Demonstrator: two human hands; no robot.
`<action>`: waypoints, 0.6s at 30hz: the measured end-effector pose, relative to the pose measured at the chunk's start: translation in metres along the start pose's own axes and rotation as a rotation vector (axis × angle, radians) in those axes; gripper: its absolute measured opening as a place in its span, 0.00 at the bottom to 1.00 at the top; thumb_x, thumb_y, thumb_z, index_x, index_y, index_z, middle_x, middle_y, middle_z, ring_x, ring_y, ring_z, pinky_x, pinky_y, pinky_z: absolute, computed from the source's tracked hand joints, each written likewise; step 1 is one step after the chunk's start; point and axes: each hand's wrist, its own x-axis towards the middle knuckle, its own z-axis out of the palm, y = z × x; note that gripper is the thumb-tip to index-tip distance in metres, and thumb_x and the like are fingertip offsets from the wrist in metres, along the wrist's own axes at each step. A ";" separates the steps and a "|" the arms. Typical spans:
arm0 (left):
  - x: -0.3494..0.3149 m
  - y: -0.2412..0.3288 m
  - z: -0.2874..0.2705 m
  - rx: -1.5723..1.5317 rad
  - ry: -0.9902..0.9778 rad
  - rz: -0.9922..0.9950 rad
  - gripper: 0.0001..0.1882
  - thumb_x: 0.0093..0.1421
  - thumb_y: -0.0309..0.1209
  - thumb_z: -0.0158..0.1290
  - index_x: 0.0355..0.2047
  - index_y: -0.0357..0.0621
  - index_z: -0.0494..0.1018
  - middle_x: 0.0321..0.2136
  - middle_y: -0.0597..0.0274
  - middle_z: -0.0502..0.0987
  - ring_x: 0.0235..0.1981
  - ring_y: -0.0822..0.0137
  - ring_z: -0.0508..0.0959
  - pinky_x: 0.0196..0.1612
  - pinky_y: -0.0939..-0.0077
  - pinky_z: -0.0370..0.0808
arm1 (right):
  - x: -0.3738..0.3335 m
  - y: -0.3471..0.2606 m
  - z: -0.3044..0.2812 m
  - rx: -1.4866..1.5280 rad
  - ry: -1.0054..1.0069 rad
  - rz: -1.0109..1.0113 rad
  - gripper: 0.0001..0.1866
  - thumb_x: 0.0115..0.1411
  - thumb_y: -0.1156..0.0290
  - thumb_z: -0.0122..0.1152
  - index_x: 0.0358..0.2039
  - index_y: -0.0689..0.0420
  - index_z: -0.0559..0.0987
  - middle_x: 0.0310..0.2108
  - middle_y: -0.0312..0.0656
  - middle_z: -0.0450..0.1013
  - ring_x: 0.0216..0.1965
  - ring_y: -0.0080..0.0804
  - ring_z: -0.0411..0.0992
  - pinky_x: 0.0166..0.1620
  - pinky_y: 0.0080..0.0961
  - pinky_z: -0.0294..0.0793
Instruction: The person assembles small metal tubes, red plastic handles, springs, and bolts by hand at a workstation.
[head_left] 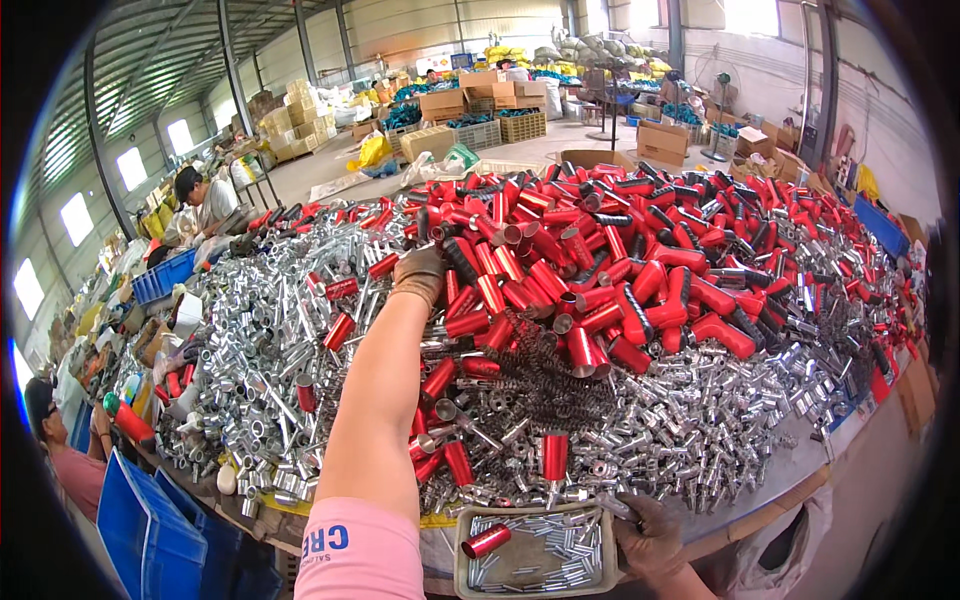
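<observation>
The worktable (783, 462) fills most of the view; a grey strip of its top shows between the parts and the right front edge. Past that edge, floor shows beside a translucent plastic bag (815, 535). The heap of red tubes and grips (690, 255) spans the centre and right; silver metal parts (260, 330) cover the left and also the right foreground. Sideways room for the left forearm at table level is narrow, with loose parts on both sides. Blue crates (135, 520) stand off the left front edge. A shallow tray (466, 575) sits at the front edge, between the pink left sleeve and the right hand. Dark coil springs (560, 385) lie in a tangle mid-table.

The gloved left hand (420, 272) reaches into the heap, just beside a short red tube (383, 265); its fingertips are hidden, so its grip cannot be told. The gloved right hand (650, 535) is closed on a small metal piece (617, 508) at the tray's right corner; the piece's far end is covered by the fingers. Another red tube (486, 540) and thin pins (560, 562) lie in the tray, whose underside support cannot be made out.
</observation>
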 end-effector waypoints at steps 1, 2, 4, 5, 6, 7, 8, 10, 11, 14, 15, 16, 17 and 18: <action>-0.007 0.004 -0.014 -0.097 -0.015 0.019 0.17 0.63 0.35 0.43 0.47 0.44 0.75 0.45 0.43 0.77 0.48 0.47 0.78 0.48 0.53 0.75 | 0.000 0.000 0.000 0.033 -0.001 0.012 0.16 0.50 0.73 0.65 0.41 0.60 0.79 0.26 0.45 0.76 0.26 0.35 0.75 0.31 0.27 0.74; -0.012 0.006 -0.016 -0.125 -0.020 -0.017 0.19 0.65 0.37 0.41 0.52 0.46 0.70 0.48 0.41 0.75 0.51 0.45 0.75 0.51 0.52 0.72 | -0.001 -0.002 -0.001 0.034 0.002 0.012 0.16 0.50 0.73 0.65 0.41 0.60 0.79 0.26 0.45 0.76 0.26 0.35 0.75 0.31 0.27 0.74; -0.002 -0.014 -0.003 -0.100 -0.029 -0.038 0.19 0.64 0.37 0.41 0.52 0.46 0.69 0.48 0.40 0.75 0.50 0.45 0.75 0.51 0.53 0.73 | 0.000 -0.012 -0.001 -0.007 -0.014 -0.004 0.16 0.51 0.73 0.65 0.41 0.61 0.79 0.26 0.46 0.76 0.26 0.34 0.75 0.31 0.27 0.74; -0.001 -0.020 -0.001 -0.081 -0.048 -0.051 0.19 0.64 0.37 0.42 0.52 0.45 0.69 0.48 0.39 0.74 0.50 0.45 0.75 0.51 0.54 0.73 | 0.002 -0.017 -0.001 -0.005 -0.015 -0.007 0.16 0.51 0.73 0.65 0.41 0.61 0.79 0.26 0.46 0.76 0.26 0.34 0.75 0.31 0.27 0.74; -0.004 -0.027 0.002 -0.020 -0.005 0.004 0.18 0.63 0.36 0.42 0.51 0.45 0.70 0.46 0.41 0.76 0.50 0.46 0.76 0.50 0.54 0.74 | 0.004 -0.021 -0.001 -0.030 -0.006 -0.037 0.15 0.51 0.73 0.65 0.41 0.62 0.79 0.27 0.46 0.76 0.26 0.33 0.75 0.31 0.27 0.74; -0.004 -0.032 0.004 -0.017 -0.003 -0.002 0.18 0.63 0.36 0.42 0.51 0.45 0.70 0.46 0.41 0.76 0.50 0.46 0.76 0.50 0.54 0.74 | 0.004 -0.024 -0.002 -0.055 0.002 -0.067 0.15 0.52 0.73 0.65 0.41 0.62 0.79 0.27 0.46 0.77 0.26 0.33 0.75 0.31 0.26 0.73; -0.004 -0.037 0.004 0.043 -0.035 -0.003 0.18 0.63 0.35 0.42 0.51 0.44 0.69 0.45 0.42 0.76 0.49 0.47 0.77 0.49 0.55 0.75 | 0.002 -0.015 0.001 -0.054 0.001 -0.072 0.15 0.52 0.73 0.65 0.41 0.62 0.79 0.27 0.46 0.77 0.26 0.33 0.75 0.31 0.26 0.73; -0.023 -0.003 -0.016 0.176 -0.085 0.027 0.20 0.62 0.35 0.43 0.53 0.42 0.68 0.42 0.44 0.78 0.46 0.49 0.79 0.48 0.57 0.75 | -0.002 0.018 0.010 0.174 0.065 0.019 0.14 0.52 0.73 0.64 0.40 0.63 0.79 0.26 0.46 0.76 0.25 0.31 0.74 0.30 0.25 0.73; -0.027 -0.013 -0.021 0.184 -0.081 0.010 0.20 0.62 0.35 0.43 0.53 0.42 0.68 0.42 0.44 0.78 0.46 0.49 0.79 0.48 0.57 0.75 | -0.002 0.018 0.010 0.182 0.051 0.010 0.14 0.52 0.73 0.64 0.40 0.63 0.79 0.26 0.46 0.76 0.25 0.31 0.74 0.30 0.25 0.73; -0.044 -0.046 -0.041 0.088 0.094 -0.111 0.20 0.63 0.40 0.43 0.51 0.44 0.70 0.39 0.41 0.78 0.42 0.47 0.80 0.43 0.54 0.75 | 0.004 -0.003 0.005 0.065 0.046 -0.073 0.13 0.52 0.74 0.64 0.39 0.63 0.80 0.26 0.45 0.76 0.25 0.31 0.74 0.29 0.24 0.73; -0.039 -0.062 -0.033 -0.029 0.250 -0.150 0.19 0.62 0.39 0.43 0.45 0.40 0.75 0.39 0.42 0.79 0.41 0.48 0.80 0.45 0.54 0.76 | 0.006 -0.008 0.004 0.070 0.040 -0.076 0.13 0.52 0.74 0.64 0.39 0.63 0.80 0.26 0.45 0.76 0.25 0.31 0.74 0.29 0.24 0.73; -0.049 -0.056 -0.037 -0.165 0.319 -0.156 0.20 0.61 0.40 0.46 0.46 0.40 0.74 0.40 0.41 0.78 0.44 0.47 0.79 0.47 0.56 0.75 | 0.006 -0.010 0.001 0.036 0.072 -0.108 0.13 0.52 0.74 0.63 0.39 0.63 0.80 0.26 0.45 0.76 0.25 0.31 0.74 0.29 0.25 0.72; -0.060 -0.047 -0.043 -0.305 0.388 -0.158 0.21 0.60 0.42 0.48 0.47 0.40 0.74 0.42 0.40 0.77 0.46 0.47 0.78 0.49 0.58 0.74 | 0.005 -0.011 -0.001 0.000 0.107 -0.140 0.12 0.52 0.75 0.63 0.39 0.62 0.80 0.26 0.45 0.76 0.26 0.32 0.75 0.29 0.25 0.72; -0.052 -0.038 -0.031 -0.364 0.475 -0.191 0.25 0.59 0.44 0.52 0.50 0.39 0.71 0.46 0.42 0.76 0.50 0.48 0.75 0.52 0.61 0.72 | 0.004 -0.012 -0.005 -0.007 0.124 -0.134 0.12 0.52 0.75 0.63 0.39 0.62 0.80 0.26 0.45 0.76 0.26 0.32 0.75 0.29 0.25 0.72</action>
